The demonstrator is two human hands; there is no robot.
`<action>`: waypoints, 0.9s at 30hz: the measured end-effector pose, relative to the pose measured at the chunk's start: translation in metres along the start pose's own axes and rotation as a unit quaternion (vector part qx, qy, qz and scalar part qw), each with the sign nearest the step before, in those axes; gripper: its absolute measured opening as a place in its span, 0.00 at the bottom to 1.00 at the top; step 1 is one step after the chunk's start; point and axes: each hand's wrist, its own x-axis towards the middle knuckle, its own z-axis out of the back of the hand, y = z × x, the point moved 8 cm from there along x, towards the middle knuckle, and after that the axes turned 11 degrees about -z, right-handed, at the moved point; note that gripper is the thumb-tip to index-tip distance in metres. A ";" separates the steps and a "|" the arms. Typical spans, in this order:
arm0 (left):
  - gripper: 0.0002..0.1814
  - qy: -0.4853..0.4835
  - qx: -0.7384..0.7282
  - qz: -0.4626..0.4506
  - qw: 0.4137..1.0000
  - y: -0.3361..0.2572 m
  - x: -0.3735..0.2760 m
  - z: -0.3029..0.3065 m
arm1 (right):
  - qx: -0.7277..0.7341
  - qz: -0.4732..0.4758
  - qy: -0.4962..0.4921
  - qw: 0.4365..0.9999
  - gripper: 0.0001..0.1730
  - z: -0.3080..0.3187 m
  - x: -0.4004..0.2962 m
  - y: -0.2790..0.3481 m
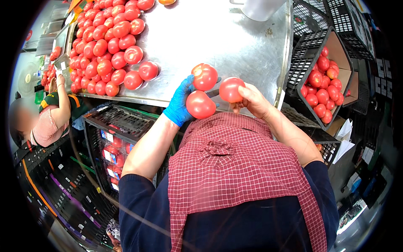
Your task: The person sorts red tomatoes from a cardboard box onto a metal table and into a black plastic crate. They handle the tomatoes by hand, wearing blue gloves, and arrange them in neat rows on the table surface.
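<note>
My left hand (180,104) wears a blue glove and cradles two red tomatoes. The farther one is a tomato (204,77) with paler streaks around its top; a smooth tomato (200,104) sits nearer my body. Bare, my right hand (255,100) grips a third tomato (232,90) just to the right of them. Both hands are over the near edge of a metal table (201,37), in front of my checked apron. On the table's left part lies a large pile of tomatoes (104,50), a few loose at its near right side.
At right, a tilted black crate (299,67) with a cardboard lining holds more tomatoes (322,88). A whitish container (263,9) stands at the table's far side. Below the table at left, a black crate (126,121) holds packed tomatoes. Another person (52,123) works at far left.
</note>
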 end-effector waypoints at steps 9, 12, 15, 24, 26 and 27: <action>0.32 -0.023 -0.028 -0.026 0.999 -0.036 -0.018 0.012 | -0.154 -0.140 -0.061 0.976 0.48 -0.027 0.039 0.000; 0.34 -0.036 -0.058 -0.078 0.995 -0.053 -0.015 0.026 | -0.226 -0.109 -0.070 0.965 0.48 -0.040 0.050 0.015; 0.42 -0.012 -0.061 -0.059 0.996 -0.071 -0.030 0.025 | -0.247 -0.056 -0.064 0.965 0.45 -0.053 0.066 0.026; 0.43 -0.037 -0.007 -0.326 0.945 -0.235 -0.070 0.058 | -0.209 -0.017 -0.078 0.975 0.29 -0.064 0.102 0.032; 0.46 -0.060 -0.010 -0.368 0.928 -0.278 -0.075 0.082 | -0.190 -0.040 -0.087 0.977 0.26 -0.054 0.107 0.023; 0.48 -0.034 -0.027 -0.357 0.933 -0.296 -0.072 0.091 | -0.183 -0.049 -0.091 0.978 0.26 -0.049 0.109 0.018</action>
